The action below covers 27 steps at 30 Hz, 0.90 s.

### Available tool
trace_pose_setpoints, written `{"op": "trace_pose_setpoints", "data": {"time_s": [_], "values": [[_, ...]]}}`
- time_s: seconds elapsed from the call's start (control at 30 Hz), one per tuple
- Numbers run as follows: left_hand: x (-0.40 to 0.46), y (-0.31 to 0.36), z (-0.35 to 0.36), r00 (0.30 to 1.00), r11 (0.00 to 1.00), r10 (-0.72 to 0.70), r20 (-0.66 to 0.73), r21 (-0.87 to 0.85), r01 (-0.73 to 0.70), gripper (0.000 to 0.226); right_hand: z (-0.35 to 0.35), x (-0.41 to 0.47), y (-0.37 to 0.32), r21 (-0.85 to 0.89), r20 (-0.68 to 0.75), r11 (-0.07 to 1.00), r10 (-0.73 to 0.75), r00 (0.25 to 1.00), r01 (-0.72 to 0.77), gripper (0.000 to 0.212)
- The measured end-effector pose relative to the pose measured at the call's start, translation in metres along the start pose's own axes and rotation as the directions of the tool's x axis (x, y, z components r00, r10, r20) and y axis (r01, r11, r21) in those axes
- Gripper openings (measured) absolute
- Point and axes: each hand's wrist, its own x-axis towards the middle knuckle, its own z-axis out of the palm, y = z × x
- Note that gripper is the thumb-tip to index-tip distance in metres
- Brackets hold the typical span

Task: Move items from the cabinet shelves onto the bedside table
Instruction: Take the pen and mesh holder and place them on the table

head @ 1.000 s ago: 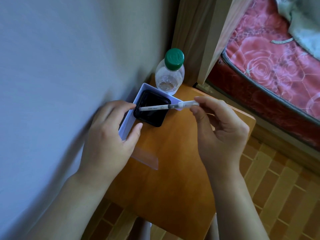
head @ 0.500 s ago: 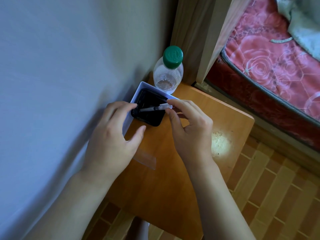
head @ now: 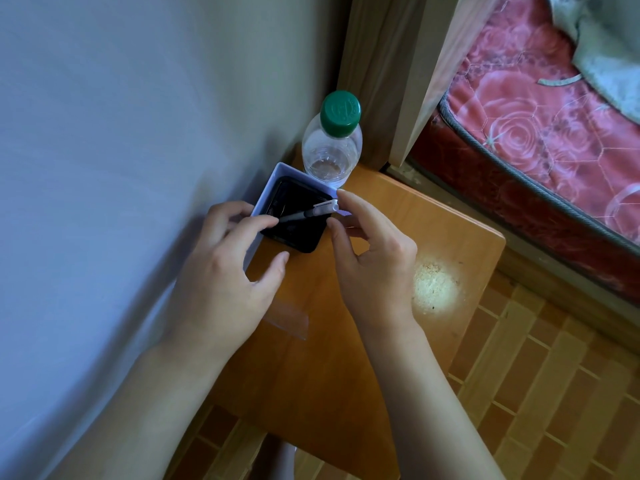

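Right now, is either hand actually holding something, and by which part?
The pen lies across the black tray. The left hand touches its dark tip end; the right hand hovers by its white cap. Whether either grips it cannot be told.

Box (head: 263,199) w/ tray (head: 294,233) inside is set on table (head: 398,237) by wall (head: 121,133); pen (head: 308,213) laid across tray; bottle (head: 330,150) behind box.
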Motion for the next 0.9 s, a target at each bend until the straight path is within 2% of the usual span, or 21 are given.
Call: {"op": "trace_pose_setpoints", "data": {"time_s": [0.17, 0.43, 0.63, 0.9], "values": [[-0.001, -0.005, 0.002, 1.0, 1.0, -0.011, 0.013, 0.011, 0.011, 0.037, 0.0, -0.006, 0.0, -0.004, -0.012, 1.0, -0.017, 1.0, 0.017, 0.03], [-0.003, -0.007, 0.004, 0.999, 0.999, -0.039, 0.032, 0.023, 0.038, 0.04, 0.001, -0.006, 0.005, -0.021, 0.011, 0.999, -0.034, 0.999, 0.034, 0.029], [-0.003, -0.009, 0.005, 1.0, 1.0, -0.005, 0.007, 0.023, 0.005, 0.036, 0.003, -0.007, 0.003, -0.023, -0.006, 0.999, -0.024, 1.0, 0.024, 0.03], [0.002, -0.009, 0.005, 0.999, 0.999, 0.01, -0.033, 0.034, -0.008, 0.027, 0.003, -0.013, 0.002, -0.012, -0.013, 1.0, -0.017, 1.0, 0.017, 0.045]]}}
